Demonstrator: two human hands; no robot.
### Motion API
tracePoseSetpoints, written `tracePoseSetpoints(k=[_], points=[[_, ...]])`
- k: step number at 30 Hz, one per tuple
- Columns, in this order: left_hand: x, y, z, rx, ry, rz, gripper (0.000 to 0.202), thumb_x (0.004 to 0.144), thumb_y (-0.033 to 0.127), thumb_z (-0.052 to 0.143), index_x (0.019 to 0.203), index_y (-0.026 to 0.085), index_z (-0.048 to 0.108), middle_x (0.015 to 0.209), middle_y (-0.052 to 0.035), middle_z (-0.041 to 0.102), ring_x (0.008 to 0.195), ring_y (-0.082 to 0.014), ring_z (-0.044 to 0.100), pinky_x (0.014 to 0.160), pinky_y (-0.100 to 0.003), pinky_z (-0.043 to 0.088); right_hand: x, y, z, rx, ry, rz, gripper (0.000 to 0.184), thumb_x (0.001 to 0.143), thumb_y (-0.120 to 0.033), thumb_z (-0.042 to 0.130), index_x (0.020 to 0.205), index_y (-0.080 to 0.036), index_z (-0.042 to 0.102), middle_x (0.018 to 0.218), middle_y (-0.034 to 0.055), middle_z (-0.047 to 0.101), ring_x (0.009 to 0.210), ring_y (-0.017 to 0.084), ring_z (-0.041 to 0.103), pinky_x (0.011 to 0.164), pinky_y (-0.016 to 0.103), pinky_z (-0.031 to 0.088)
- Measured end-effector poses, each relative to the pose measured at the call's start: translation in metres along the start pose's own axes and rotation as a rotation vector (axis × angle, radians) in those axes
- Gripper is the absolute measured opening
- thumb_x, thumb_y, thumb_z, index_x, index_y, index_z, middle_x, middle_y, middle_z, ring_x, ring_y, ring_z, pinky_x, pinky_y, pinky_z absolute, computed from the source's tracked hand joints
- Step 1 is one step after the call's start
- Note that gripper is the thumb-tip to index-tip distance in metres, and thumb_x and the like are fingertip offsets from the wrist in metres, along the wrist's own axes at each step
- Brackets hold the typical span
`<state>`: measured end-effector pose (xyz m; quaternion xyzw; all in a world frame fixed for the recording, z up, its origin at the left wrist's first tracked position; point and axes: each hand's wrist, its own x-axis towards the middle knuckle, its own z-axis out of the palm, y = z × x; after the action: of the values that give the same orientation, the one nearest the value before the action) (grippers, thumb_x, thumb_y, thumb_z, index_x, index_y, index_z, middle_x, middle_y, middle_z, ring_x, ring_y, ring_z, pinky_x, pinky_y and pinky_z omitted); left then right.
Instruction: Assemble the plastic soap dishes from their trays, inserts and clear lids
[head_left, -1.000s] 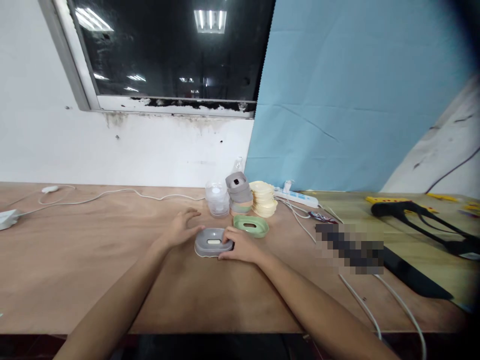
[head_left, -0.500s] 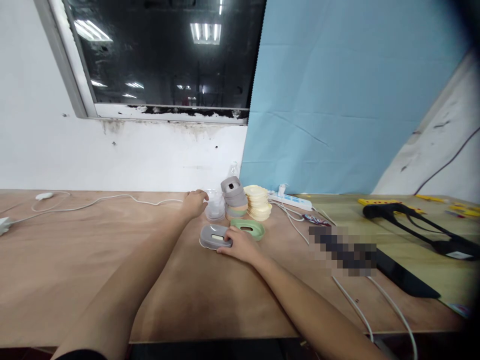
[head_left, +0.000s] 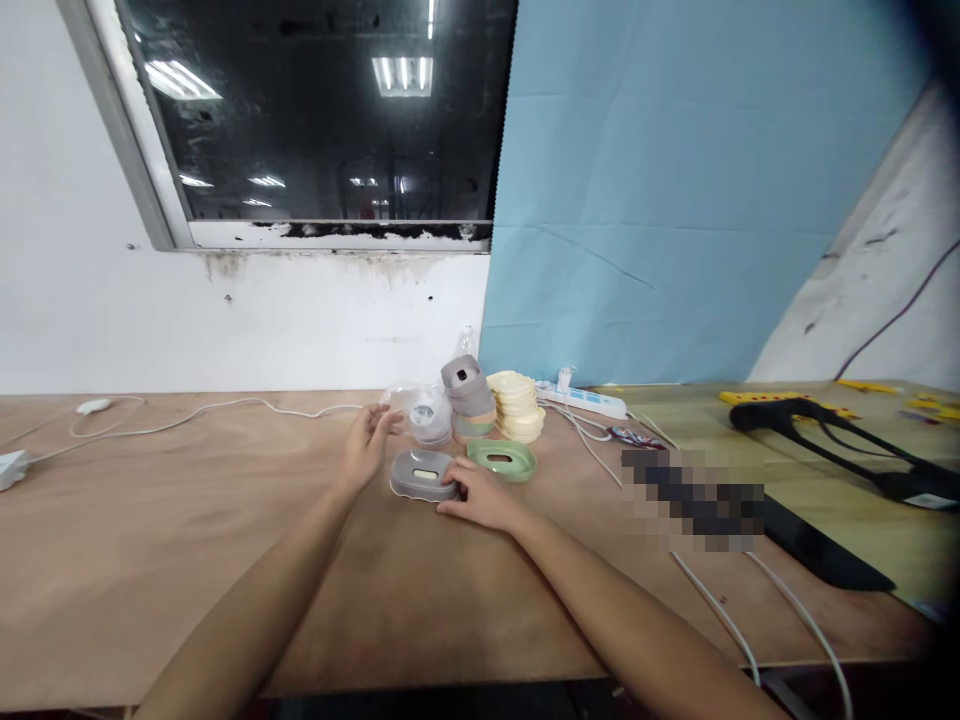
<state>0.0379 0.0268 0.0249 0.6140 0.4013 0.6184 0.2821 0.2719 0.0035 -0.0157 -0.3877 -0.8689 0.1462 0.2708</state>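
A grey oval dish [head_left: 420,476] with a pale insert lies on the wooden table [head_left: 150,540]. My right hand [head_left: 480,495] rests against its right edge, fingers curled on the rim. My left hand [head_left: 365,442] is raised just left of the dish and pinches a clear plastic dome lid [head_left: 400,399]. Behind stands a stack of clear lids [head_left: 430,417]. Next to it are a stack of grey and coloured dishes [head_left: 470,396] and a stack of cream inserts [head_left: 517,405]. A green oval dish [head_left: 502,459] lies right of the grey one.
A white power strip [head_left: 586,400] and white cables [head_left: 720,590] run across the right side. A black stand [head_left: 840,440] and yellow parts [head_left: 780,400] lie far right. A white cable [head_left: 187,410] crosses the back left. A window and a blue sheet form the back wall.
My left hand went from beside the grey dish to the clear stack, then drew back toward me with one clear lid. My right hand stayed on the grey dish.
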Motion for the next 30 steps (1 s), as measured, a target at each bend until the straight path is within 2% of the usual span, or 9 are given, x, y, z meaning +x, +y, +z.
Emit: tracePoseSetpoints(k=[3, 6, 9, 12, 15, 19, 22, 26, 30], points=[[-0.023, -0.012, -0.005, -0.127, -0.021, -0.165, 0.052, 0.082, 0.058, 0.056, 0.108, 0.013, 0.051, 0.101, -0.0123, 0.069, 0.070, -0.0177, 0.069, 0.073, -0.036, 0.055, 0.002, -0.002, 0.005, 0.047, 0.052, -0.042, 0.035, 0.071, -0.043, 0.074, 0.096, -0.021, 0.063, 0.101, 0.0033, 0.061, 0.073, 0.013, 0.055, 0.066, 0.025, 0.043], [-0.031, -0.017, -0.007, -0.190, -0.016, -0.272, 0.055, 0.079, 0.059, 0.059, 0.106, 0.012, 0.052, 0.099, -0.0113, 0.068, 0.066, -0.0173, 0.069, 0.072, -0.035, 0.056, 0.004, -0.004, 0.007, 0.003, 0.221, 0.108, 0.039, 0.069, -0.046, 0.075, 0.094, -0.020, 0.061, 0.084, 0.0015, 0.061, 0.066, 0.013, 0.053, 0.063, 0.026, 0.041], [-0.033, -0.015, -0.004, -0.221, -0.025, -0.307, 0.056, 0.081, 0.058, 0.057, 0.114, 0.013, 0.052, 0.098, -0.0100, 0.068, 0.066, -0.0165, 0.069, 0.072, -0.035, 0.056, 0.005, -0.005, 0.006, 0.035, 0.314, 0.242, 0.054, 0.069, -0.043, 0.073, 0.114, -0.019, 0.054, 0.074, -0.0011, 0.060, 0.060, 0.013, 0.053, 0.062, 0.027, 0.042], [-0.034, -0.013, 0.000, -0.199, -0.042, -0.327, 0.064, 0.083, 0.056, 0.057, 0.131, 0.015, 0.044, 0.095, -0.0078, 0.068, 0.062, -0.0146, 0.068, 0.068, -0.032, 0.056, 0.005, -0.005, 0.007, 0.072, 0.296, 0.243, 0.078, 0.072, -0.042, 0.070, 0.138, -0.017, 0.038, 0.075, -0.0006, 0.062, 0.060, 0.014, 0.055, 0.064, 0.029, 0.043], [-0.036, -0.017, 0.001, -0.128, -0.047, -0.323, 0.070, 0.083, 0.057, 0.056, 0.138, 0.015, 0.041, 0.084, -0.0050, 0.067, 0.052, -0.0122, 0.064, 0.056, -0.026, 0.053, 0.005, -0.003, 0.009, 0.056, 0.257, 0.233, 0.083, 0.074, -0.042, 0.068, 0.145, -0.019, 0.031, 0.082, 0.0018, 0.064, 0.062, 0.015, 0.055, 0.065, 0.030, 0.044], [-0.039, -0.025, -0.006, 0.034, -0.086, -0.292, 0.068, 0.085, 0.059, 0.052, 0.136, 0.014, 0.046, 0.063, 0.0005, 0.063, 0.041, -0.0104, 0.053, 0.044, -0.023, 0.045, 0.006, 0.000, 0.010, 0.032, 0.218, 0.206, 0.078, 0.073, -0.045, 0.069, 0.142, -0.023, 0.039, 0.096, 0.0037, 0.065, 0.075, 0.017, 0.058, 0.072, 0.031, 0.044], [-0.039, -0.028, -0.012, 0.158, -0.139, -0.279, 0.060, 0.087, 0.058, 0.046, 0.127, 0.014, 0.056, 0.052, 0.0026, 0.057, 0.041, -0.0126, 0.052, 0.044, -0.024, 0.043, 0.007, 0.000, 0.010, 0.015, 0.206, 0.195, 0.074, 0.073, -0.048, 0.069, 0.138, -0.022, 0.045, 0.089, 0.0028, 0.062, 0.080, 0.019, 0.057, 0.074, 0.030, 0.043], [-0.039, -0.028, -0.014, 0.233, -0.193, -0.279, 0.056, 0.087, 0.060, 0.043, 0.114, 0.014, 0.063, 0.049, 0.0021, 0.057, 0.043, -0.0151, 0.054, 0.047, -0.024, 0.043, 0.007, 0.000, 0.010, 0.018, 0.189, 0.208, 0.070, 0.075, -0.048, 0.067, 0.137, -0.022, 0.046, 0.080, 0.0004, 0.057, 0.071, 0.016, 0.053, 0.066, 0.027, 0.041], [-0.039, -0.030, -0.010, 0.198, -0.244, -0.307, 0.057, 0.088, 0.061, 0.041, 0.110, 0.013, 0.063, 0.052, 0.0019, 0.059, 0.037, -0.0116, 0.048, 0.043, -0.022, 0.039, 0.007, 0.007, 0.006, 0.013, 0.177, 0.208, 0.070, 0.075, -0.048, 0.067, 0.137, -0.022, 0.046, 0.075, -0.0017, 0.056, 0.066, 0.014, 0.051, 0.060, 0.025, 0.037]])
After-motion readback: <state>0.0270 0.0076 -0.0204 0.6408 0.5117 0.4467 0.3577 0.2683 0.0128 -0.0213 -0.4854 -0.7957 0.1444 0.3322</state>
